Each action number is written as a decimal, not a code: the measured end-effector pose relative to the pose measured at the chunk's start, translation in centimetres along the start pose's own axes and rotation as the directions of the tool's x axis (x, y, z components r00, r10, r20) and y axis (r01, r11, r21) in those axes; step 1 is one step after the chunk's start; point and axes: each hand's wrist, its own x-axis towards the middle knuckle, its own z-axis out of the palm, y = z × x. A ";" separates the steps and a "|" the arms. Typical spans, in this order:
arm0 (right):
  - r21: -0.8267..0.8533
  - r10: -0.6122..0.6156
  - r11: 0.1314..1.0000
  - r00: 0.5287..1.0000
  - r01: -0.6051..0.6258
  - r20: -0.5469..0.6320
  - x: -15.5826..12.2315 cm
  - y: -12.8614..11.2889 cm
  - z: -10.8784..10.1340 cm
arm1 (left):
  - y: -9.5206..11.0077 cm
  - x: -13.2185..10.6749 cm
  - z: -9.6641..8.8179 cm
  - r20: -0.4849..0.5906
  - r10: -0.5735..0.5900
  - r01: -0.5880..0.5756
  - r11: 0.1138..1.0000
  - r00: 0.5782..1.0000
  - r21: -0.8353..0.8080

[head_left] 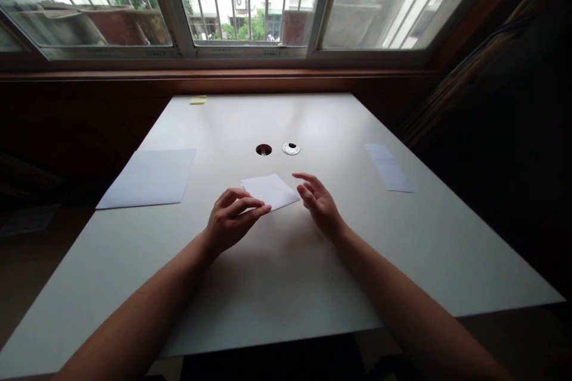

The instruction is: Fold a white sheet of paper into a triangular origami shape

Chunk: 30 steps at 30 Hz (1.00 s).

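One white table (277, 286). One large sheet (149, 178), left side. One folded paper (271, 189) on table between two hands: left hand (227, 217) touching its near-left edge, whether pinching cannot tell; right hand (320, 203) empty, fingers parted, just beside right corner. One paper strip (388, 168), right side.

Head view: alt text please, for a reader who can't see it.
A person's left hand touches a small white paper on a white table; the open right hand is by the paper's right corner. A larger sheet lies left, a narrow strip right, a window beyond.
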 end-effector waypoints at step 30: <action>-0.583 -0.737 0.392 0.622 0.712 0.264 -1.5 -0.7 0.8 | 0.9 0.2 -0.3 -0.017 -0.003 0.002 0.999 1.000 -0.053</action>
